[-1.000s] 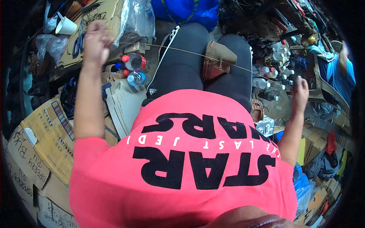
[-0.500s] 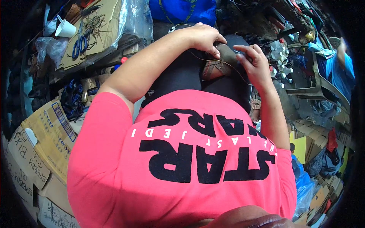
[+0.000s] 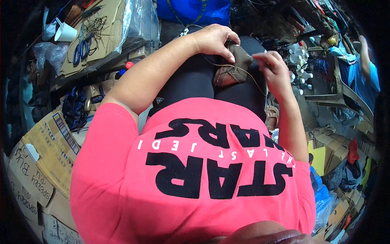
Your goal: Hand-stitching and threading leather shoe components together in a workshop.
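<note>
A brown leather shoe (image 3: 243, 59) lies across my dark-trousered lap. My left hand (image 3: 217, 40) grips its far left side, thumb on top and fingers curled over the edge. A thin tan lace (image 3: 252, 77) crosses the shoe and loops out to the right, toward my right wrist. Just right of the shoe, my right hand (image 3: 273, 67) is pinched, with a thin pale tip showing at the fingers and pointing at the shoe. Whether that tip is the lace's end or a needle is too small to tell.
On the left, blue-handled scissors (image 3: 81, 51), a white cup (image 3: 66, 31) and cut strands lie on cardboard sheets (image 3: 106, 42). A blue bag (image 3: 195, 10) is ahead. Several bottles (image 3: 300, 61) stand right of my knee. At far right another person's arm (image 3: 364, 57) shows beside a chair.
My right hand has gone from a raised, extended forefinger to a tighter pinch beside the shoe. The shoe has tilted slightly in my left hand, and the lace loop has shifted.
</note>
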Demonstrator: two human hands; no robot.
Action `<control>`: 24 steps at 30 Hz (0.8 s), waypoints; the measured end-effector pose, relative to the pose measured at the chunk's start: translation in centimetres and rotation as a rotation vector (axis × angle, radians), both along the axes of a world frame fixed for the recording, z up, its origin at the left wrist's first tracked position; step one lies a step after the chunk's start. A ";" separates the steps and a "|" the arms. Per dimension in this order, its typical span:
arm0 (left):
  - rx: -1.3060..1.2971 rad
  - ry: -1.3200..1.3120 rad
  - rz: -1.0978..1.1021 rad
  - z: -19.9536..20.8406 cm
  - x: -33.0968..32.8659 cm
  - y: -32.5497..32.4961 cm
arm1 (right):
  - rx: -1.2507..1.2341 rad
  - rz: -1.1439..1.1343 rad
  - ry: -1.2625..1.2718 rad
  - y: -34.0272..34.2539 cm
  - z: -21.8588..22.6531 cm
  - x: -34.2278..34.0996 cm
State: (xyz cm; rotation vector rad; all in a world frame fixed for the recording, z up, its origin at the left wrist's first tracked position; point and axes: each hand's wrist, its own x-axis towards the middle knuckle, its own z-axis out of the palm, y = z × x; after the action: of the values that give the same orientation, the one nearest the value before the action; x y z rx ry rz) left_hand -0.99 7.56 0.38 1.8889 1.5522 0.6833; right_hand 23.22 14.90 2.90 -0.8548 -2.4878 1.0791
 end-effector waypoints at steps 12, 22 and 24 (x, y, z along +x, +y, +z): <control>-0.113 -0.099 0.012 0.0 0.0 -0.3 | 0.269 0.058 -0.040 -2.6 0.5 0.4; -0.090 -0.105 0.016 0.1 0.1 -0.5 | 0.335 0.151 -0.100 -2.3 1.1 -0.3; -0.078 -0.102 0.016 -0.1 0.1 -0.5 | 0.371 0.172 -0.121 -2.3 1.4 -0.5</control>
State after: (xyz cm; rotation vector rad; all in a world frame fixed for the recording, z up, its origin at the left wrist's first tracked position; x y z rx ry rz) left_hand -0.89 7.05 0.32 1.7586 1.5094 0.7052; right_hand 22.76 12.57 4.30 -0.6200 -2.7797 0.5929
